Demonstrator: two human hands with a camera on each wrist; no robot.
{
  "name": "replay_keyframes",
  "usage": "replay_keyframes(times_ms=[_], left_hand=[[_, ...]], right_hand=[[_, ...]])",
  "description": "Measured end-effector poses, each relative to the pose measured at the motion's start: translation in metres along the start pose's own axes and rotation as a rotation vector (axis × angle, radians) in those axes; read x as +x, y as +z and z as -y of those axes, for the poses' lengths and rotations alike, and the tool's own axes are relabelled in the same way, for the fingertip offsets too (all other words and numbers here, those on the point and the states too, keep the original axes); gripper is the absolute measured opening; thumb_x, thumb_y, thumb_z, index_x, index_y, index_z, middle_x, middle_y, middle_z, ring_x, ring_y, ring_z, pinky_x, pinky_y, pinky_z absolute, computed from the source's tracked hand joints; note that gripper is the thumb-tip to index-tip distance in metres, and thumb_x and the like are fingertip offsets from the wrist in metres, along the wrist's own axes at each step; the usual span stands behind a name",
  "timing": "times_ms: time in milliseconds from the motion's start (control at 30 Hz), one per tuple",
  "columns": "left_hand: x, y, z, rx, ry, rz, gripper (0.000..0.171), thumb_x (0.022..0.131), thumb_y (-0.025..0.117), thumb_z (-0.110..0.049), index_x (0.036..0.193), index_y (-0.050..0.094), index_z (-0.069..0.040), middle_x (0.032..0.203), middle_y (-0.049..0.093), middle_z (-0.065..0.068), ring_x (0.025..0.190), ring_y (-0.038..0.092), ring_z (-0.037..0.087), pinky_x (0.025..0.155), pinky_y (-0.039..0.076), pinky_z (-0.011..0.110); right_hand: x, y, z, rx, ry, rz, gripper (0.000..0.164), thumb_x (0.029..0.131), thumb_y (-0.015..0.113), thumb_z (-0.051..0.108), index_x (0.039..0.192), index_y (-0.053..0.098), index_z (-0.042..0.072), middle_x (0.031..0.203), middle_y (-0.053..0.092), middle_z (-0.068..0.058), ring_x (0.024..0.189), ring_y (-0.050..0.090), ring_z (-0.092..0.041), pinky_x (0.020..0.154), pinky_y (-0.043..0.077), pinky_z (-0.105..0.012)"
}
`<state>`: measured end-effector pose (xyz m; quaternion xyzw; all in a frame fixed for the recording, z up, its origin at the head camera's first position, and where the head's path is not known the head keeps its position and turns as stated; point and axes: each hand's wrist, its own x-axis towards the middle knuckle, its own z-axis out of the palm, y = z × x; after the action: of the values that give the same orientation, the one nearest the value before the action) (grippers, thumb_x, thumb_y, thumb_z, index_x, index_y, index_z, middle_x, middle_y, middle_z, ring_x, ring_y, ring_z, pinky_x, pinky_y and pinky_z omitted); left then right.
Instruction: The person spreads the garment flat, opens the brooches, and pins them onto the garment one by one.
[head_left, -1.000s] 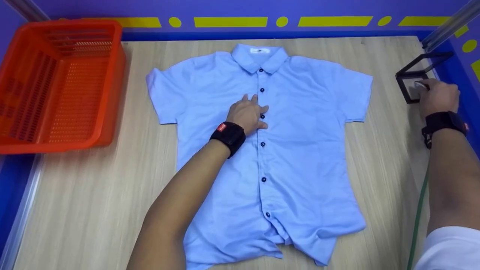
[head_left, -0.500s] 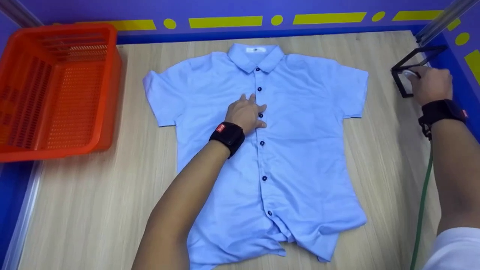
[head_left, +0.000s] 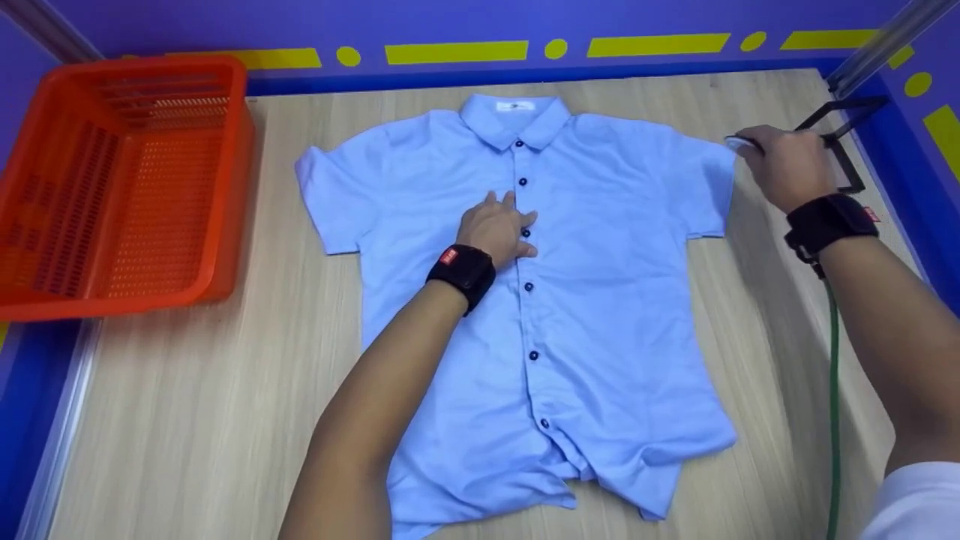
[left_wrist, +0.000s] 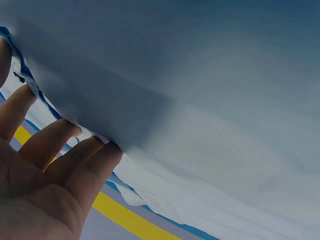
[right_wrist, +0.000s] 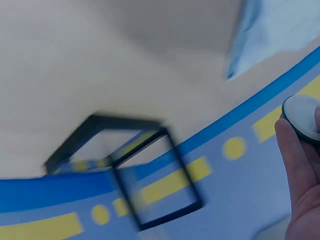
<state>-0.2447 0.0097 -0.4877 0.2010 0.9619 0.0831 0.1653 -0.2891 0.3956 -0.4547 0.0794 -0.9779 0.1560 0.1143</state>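
Note:
A light blue short-sleeved button-up shirt [head_left: 615,315] lies spread face up on the wooden table, its lower hem crumpled. My left hand [head_left: 491,229] rests on its chest by the button placket, fingers spread; the left wrist view shows those fingertips [left_wrist: 112,147] touching the cloth. Over by the sleeve on the right, my right hand [head_left: 795,165] grips a white, rounded, flat object with a dark rim [right_wrist: 302,117]. That object's tip is close to the sleeve edge in the head view; whether they touch, I cannot tell. Fingers cover much of it.
A black open-frame stand [head_left: 847,169] is behind my right hand at the table's right edge. An orange plastic basket [head_left: 214,187] sits at the far left. A green cord [head_left: 835,420] runs down from the right wristband. Blue walls border the table.
My right hand has moved left, away from the black stand toward the shirt's sleeve, carrying the white rounded object. My left hand stays in place on the shirt.

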Motion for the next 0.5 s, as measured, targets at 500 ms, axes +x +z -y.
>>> replay_keyframes(times_ms=[500], left_hand=[[-0.002, 0.002, -0.001, -0.007, 0.010, -0.022, 0.062, 0.083, 0.059, -0.051, 0.138, 0.042, -0.030, 0.149, 0.027, 0.014, 0.136, 0.023, 0.038, 0.107, 0.027, 0.042]], right_hand=[[-0.002, 0.031, 0.088, 0.229, -0.222, -0.021, 0.021, 0.089, 0.061, 0.016, 0.107, 0.070, 0.007, 0.099, 0.070, -0.010, 0.086, 0.066, -0.023, 0.075, 0.050, -0.038]])
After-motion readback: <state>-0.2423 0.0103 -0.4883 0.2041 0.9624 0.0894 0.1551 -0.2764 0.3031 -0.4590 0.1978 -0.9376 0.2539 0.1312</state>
